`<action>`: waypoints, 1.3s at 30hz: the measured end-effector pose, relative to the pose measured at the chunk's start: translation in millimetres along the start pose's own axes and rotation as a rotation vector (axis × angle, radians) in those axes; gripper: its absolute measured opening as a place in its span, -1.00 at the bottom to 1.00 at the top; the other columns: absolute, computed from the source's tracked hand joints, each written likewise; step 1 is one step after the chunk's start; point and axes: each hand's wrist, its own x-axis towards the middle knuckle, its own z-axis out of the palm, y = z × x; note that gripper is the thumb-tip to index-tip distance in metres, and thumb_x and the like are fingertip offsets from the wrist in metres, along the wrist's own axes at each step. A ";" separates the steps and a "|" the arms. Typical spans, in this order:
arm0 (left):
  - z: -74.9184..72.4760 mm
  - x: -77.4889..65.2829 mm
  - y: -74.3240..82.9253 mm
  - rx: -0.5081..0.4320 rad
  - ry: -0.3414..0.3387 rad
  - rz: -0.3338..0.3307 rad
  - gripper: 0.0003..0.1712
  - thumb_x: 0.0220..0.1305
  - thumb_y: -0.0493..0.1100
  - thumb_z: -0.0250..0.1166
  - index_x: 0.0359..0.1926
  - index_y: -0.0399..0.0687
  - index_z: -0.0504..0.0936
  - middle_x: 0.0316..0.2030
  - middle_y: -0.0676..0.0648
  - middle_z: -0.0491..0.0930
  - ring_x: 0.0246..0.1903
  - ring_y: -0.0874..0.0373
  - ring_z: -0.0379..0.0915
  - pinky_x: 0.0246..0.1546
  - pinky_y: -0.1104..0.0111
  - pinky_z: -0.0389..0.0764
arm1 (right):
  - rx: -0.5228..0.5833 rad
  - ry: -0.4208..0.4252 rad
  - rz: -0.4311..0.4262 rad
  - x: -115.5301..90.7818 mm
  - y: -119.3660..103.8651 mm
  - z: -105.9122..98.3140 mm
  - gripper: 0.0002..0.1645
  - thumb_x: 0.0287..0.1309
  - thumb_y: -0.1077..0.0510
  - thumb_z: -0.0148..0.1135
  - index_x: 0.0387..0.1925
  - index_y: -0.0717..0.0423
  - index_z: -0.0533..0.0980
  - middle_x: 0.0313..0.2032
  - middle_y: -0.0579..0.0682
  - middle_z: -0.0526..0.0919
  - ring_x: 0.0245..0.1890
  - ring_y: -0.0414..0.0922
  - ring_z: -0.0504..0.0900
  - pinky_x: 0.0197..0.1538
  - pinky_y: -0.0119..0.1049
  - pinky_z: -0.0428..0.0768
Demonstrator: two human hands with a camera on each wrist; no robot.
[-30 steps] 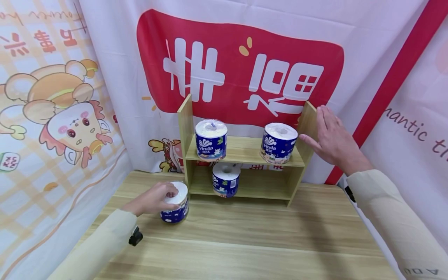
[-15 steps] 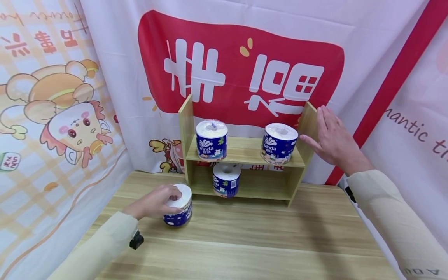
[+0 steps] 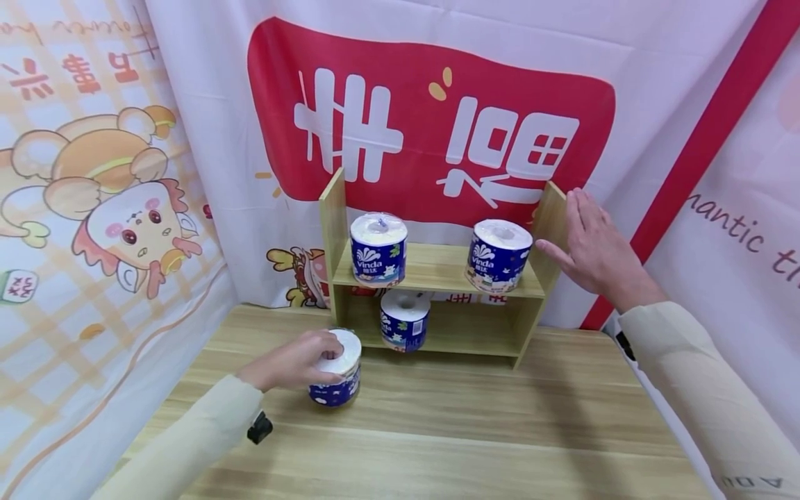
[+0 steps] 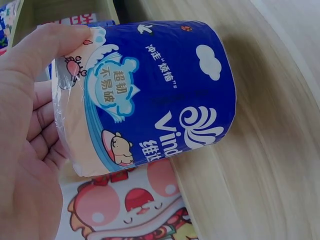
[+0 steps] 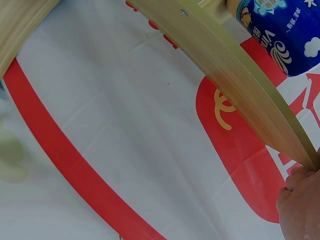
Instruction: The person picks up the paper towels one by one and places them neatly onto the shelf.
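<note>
My left hand [image 3: 300,361] grips a toilet roll [image 3: 337,394] by its upper rim, fingers in the core and thumb on the outer side. This roll, blue and white in clear wrap, is just in front of the wooden shelf's lower left corner. The left wrist view has the roll [image 4: 165,95] large, with the thumb lying along its edge. On the right, my right hand [image 3: 594,243] lies with straight fingers against the shelf's right side panel [image 3: 550,226]. In the right wrist view that hand [image 5: 302,207] shows only partly, at the panel's end [image 5: 240,85].
Two more toilet rolls stand on the upper shelf board [image 3: 437,264], one left [image 3: 378,260] and one right [image 3: 498,260]. Another roll [image 3: 403,330] is on the lower board, left of centre. Printed cloth [image 3: 219,104] hangs behind and beside the wooden table [image 3: 431,417].
My left hand has moved the gripped toilet roll to the right and slightly toward me, along the front of the shelf. The right hand has stayed at the side panel.
</note>
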 end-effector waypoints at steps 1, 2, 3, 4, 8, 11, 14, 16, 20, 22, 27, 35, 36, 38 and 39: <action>0.3 1.8 2.2 0.002 -0.002 0.004 -0.66 0.22 0.02 0.55 -0.05 0.01 0.76 -0.08 0.03 0.72 -0.15 0.26 0.53 -0.19 0.47 0.62 | 0.001 0.000 0.001 -0.1 0.3 -0.2 0.32 0.41 -0.45 0.05 0.69 0.13 -0.43 0.71 0.25 -0.33 0.71 0.31 -0.27 0.63 0.40 0.02; 0.5 3.7 4.1 0.004 -0.001 0.017 -0.67 0.22 0.02 0.55 -0.06 0.01 0.75 -0.10 0.04 0.71 -0.16 0.26 0.52 -0.19 0.46 0.61 | 0.000 -0.001 0.000 -0.1 0.5 -0.3 0.32 0.40 -0.46 0.04 0.69 0.13 -0.44 0.71 0.24 -0.34 0.71 0.31 -0.27 0.63 0.40 0.01; 1.1 5.5 6.0 0.006 -0.001 0.022 -0.68 0.22 0.02 0.55 -0.07 0.02 0.75 -0.12 0.05 0.70 -0.16 0.26 0.51 -0.19 0.46 0.60 | 0.000 -0.001 0.000 -0.2 0.7 -0.3 0.32 0.40 -0.46 0.04 0.69 0.12 -0.44 0.71 0.24 -0.34 0.71 0.31 -0.27 0.63 0.39 0.01; 1.8 7.1 7.5 0.009 0.000 0.030 -0.68 0.22 0.03 0.54 -0.08 0.03 0.75 -0.12 0.06 0.70 -0.16 0.26 0.50 -0.18 0.46 0.60 | -0.001 -0.001 -0.002 -0.2 0.9 -0.3 0.32 0.40 -0.46 0.04 0.69 0.12 -0.44 0.71 0.24 -0.34 0.71 0.31 -0.27 0.64 0.39 0.00; 4.9 14.6 14.7 0.024 -0.002 0.060 -0.71 0.23 0.03 0.54 -0.11 0.03 0.75 -0.20 0.10 0.66 -0.21 0.27 0.46 -0.19 0.44 0.57 | -0.010 0.004 -0.010 -1.1 1.6 -0.4 0.33 0.40 -0.47 0.04 0.69 0.13 -0.42 0.71 0.25 -0.33 0.71 0.31 -0.27 0.64 0.38 -0.01; 7.8 19.8 20.7 0.020 -0.020 0.058 -0.68 0.24 0.04 0.54 -0.08 0.00 0.76 -0.17 0.07 0.68 -0.19 0.27 0.47 -0.17 0.43 0.60 | -0.011 0.003 -0.011 -2.3 1.8 0.0 0.33 0.40 -0.47 0.04 0.69 0.14 -0.41 0.71 0.26 -0.32 0.70 0.32 -0.26 0.65 0.38 -0.02; 10.4 24.3 26.9 0.008 -0.038 0.052 -0.64 0.25 0.05 0.53 -0.02 -0.01 0.77 -0.09 0.03 0.71 -0.14 0.24 0.49 -0.13 0.41 0.63 | -0.011 0.002 -0.011 -2.9 1.7 0.2 0.32 0.40 -0.47 0.03 0.69 0.14 -0.41 0.71 0.26 -0.32 0.70 0.32 -0.26 0.65 0.38 -0.03; 12.3 27.5 30.3 0.003 -0.041 0.057 -0.63 0.26 0.04 0.53 0.00 -0.02 0.77 -0.07 0.01 0.72 -0.12 0.23 0.50 -0.12 0.41 0.64 | -0.013 0.006 -0.012 -2.6 1.5 0.0 0.32 0.40 -0.47 0.04 0.69 0.15 -0.40 0.71 0.26 -0.31 0.70 0.32 -0.26 0.65 0.38 -0.03; 15.8 34.4 36.4 0.012 -0.048 0.084 -0.65 0.26 0.04 0.53 -0.03 -0.01 0.76 -0.11 0.05 0.71 -0.14 0.24 0.48 -0.09 0.39 0.63 | -0.016 0.007 -0.013 -1.9 0.6 -1.0 0.32 0.40 -0.46 0.05 0.69 0.15 -0.40 0.71 0.26 -0.31 0.71 0.32 -0.26 0.65 0.38 -0.03; 17.3 38.0 39.3 0.021 -0.052 0.095 -0.67 0.26 0.05 0.53 -0.05 0.01 0.75 -0.14 0.08 0.69 -0.16 0.26 0.46 -0.09 0.39 0.62 | -0.014 0.003 -0.011 -1.8 0.2 -1.6 0.32 0.40 -0.46 0.05 0.69 0.14 -0.41 0.71 0.26 -0.32 0.71 0.32 -0.27 0.65 0.38 -0.03; 19.3 46.4 47.3 0.044 -0.063 0.116 -0.68 0.27 0.09 0.52 -0.09 0.04 0.73 -0.20 0.13 0.63 -0.18 0.26 0.43 -0.10 0.41 0.59 | -0.009 -0.003 -0.005 -1.9 -0.5 -2.5 0.32 0.40 -0.47 0.03 0.69 0.14 -0.42 0.71 0.25 -0.34 0.71 0.32 -0.28 0.65 0.39 -0.03; 21.7 61.8 63.2 0.055 -0.104 0.184 -0.70 0.28 0.08 0.52 -0.15 0.04 0.69 -0.28 0.13 0.54 -0.23 0.27 0.39 -0.19 0.49 0.50 | 0.002 0.000 0.002 -2.7 -1.2 -1.9 0.33 0.39 -0.47 0.05 0.69 0.13 -0.43 0.71 0.27 -0.32 0.70 0.32 -0.26 0.63 0.41 0.00; 22.2 63.6 65.8 0.054 -0.110 0.193 -0.70 0.28 0.08 0.52 -0.15 0.03 0.69 -0.29 0.12 0.54 -0.23 0.26 0.39 -0.19 0.48 0.49 | 0.002 0.001 0.002 -2.6 -1.2 -1.8 0.33 0.39 -0.47 0.05 0.69 0.13 -0.43 0.71 0.26 -0.32 0.70 0.32 -0.26 0.63 0.41 0.00; 24.1 67.6 70.6 0.055 -0.117 0.209 -0.70 0.29 0.09 0.51 -0.16 0.03 0.68 -0.29 0.11 0.53 -0.22 0.27 0.38 -0.17 0.48 0.48 | 0.004 0.002 0.001 -2.3 -1.4 -1.5 0.33 0.39 -0.47 0.05 0.69 0.13 -0.43 0.71 0.26 -0.31 0.70 0.32 -0.26 0.63 0.41 -0.01; 24.9 69.2 73.0 0.056 -0.118 0.216 -0.70 0.29 0.09 0.51 -0.15 0.03 0.68 -0.29 0.12 0.52 -0.21 0.27 0.38 -0.16 0.48 0.48 | 0.005 0.002 0.001 -2.1 -1.4 -1.4 0.33 0.39 -0.47 0.05 0.69 0.12 -0.43 0.71 0.26 -0.31 0.70 0.32 -0.26 0.63 0.41 -0.01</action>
